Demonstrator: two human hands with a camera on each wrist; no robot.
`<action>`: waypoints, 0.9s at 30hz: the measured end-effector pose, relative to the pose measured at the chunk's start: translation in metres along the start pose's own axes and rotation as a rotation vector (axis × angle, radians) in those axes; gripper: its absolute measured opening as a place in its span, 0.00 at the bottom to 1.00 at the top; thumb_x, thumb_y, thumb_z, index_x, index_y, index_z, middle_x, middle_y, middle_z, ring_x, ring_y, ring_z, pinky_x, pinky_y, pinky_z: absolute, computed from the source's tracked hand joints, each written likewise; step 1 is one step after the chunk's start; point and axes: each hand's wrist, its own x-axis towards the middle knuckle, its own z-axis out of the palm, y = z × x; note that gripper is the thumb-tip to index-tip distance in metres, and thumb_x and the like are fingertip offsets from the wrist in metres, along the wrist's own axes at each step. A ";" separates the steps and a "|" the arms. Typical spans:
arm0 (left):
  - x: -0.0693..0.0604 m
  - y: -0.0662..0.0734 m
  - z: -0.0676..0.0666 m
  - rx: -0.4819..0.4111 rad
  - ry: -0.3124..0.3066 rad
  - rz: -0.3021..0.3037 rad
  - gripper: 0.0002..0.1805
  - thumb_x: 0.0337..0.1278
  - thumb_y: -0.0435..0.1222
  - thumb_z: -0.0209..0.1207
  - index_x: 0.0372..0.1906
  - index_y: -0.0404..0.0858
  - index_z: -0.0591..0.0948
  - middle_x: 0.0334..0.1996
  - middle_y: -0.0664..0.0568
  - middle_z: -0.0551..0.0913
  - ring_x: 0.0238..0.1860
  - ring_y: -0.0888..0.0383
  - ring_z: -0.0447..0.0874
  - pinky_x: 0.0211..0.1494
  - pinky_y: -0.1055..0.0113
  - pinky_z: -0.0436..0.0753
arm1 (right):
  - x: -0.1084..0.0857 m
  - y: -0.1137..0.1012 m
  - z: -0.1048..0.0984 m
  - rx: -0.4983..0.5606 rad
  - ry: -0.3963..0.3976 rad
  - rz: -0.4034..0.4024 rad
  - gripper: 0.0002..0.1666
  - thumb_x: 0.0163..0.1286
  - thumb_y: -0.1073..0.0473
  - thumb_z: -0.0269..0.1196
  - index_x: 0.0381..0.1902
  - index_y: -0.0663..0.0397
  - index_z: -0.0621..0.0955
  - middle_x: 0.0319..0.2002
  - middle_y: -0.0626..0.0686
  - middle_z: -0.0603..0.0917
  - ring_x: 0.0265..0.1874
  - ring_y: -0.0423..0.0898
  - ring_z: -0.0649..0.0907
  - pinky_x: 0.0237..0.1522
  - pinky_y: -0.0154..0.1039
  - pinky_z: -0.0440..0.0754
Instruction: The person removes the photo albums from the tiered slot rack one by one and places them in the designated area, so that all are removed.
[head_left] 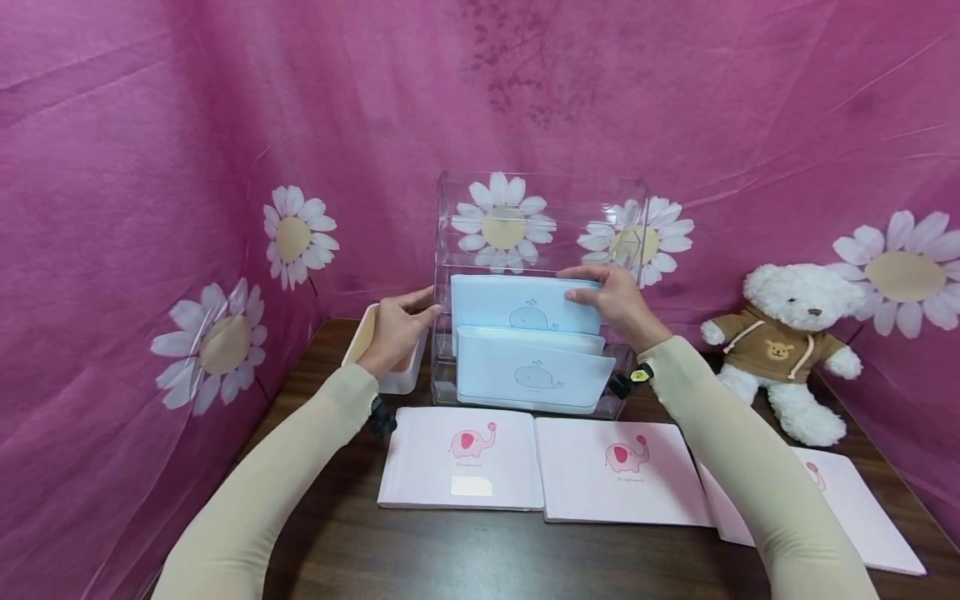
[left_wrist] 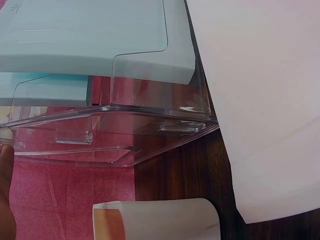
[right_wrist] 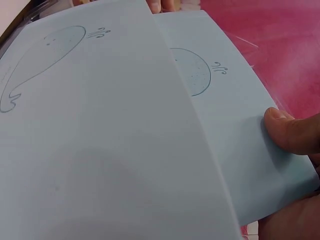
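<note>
A clear plastic tiered rack [head_left: 444, 375] stands on the table, holding light-blue books with a whale drawing. My right hand [head_left: 618, 304] pinches the upper right corner of the rear whale book [head_left: 487, 300], thumb on its front cover; the right wrist view shows the thumb [right_wrist: 292, 132] on that cover. Another whale book [head_left: 487, 367] leans in the front tier, overlapping the rear one. At the rack's left side, my left hand [head_left: 397, 329] holds the side edge between thumb and fingers. In the left wrist view only one finger [left_wrist: 6, 175] shows beside the clear plastic.
Pink elephant books lie in a row before the rack: left [head_left: 420, 458], middle [head_left: 577, 475] and right [head_left: 862, 508], the last partly under my right forearm. A white bin [head_left: 405, 379] stands left of the rack. A teddy bear [head_left: 780, 350] sits at the right. A pink flowered curtain hangs behind.
</note>
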 end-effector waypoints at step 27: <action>0.002 -0.002 0.000 -0.001 0.005 0.008 0.26 0.64 0.37 0.67 0.67 0.45 0.79 0.66 0.50 0.81 0.66 0.54 0.81 0.67 0.60 0.82 | -0.012 -0.017 -0.017 0.101 0.102 -0.065 0.21 0.68 0.61 0.69 0.59 0.53 0.85 0.62 0.56 0.83 0.40 0.35 0.87 0.41 0.31 0.89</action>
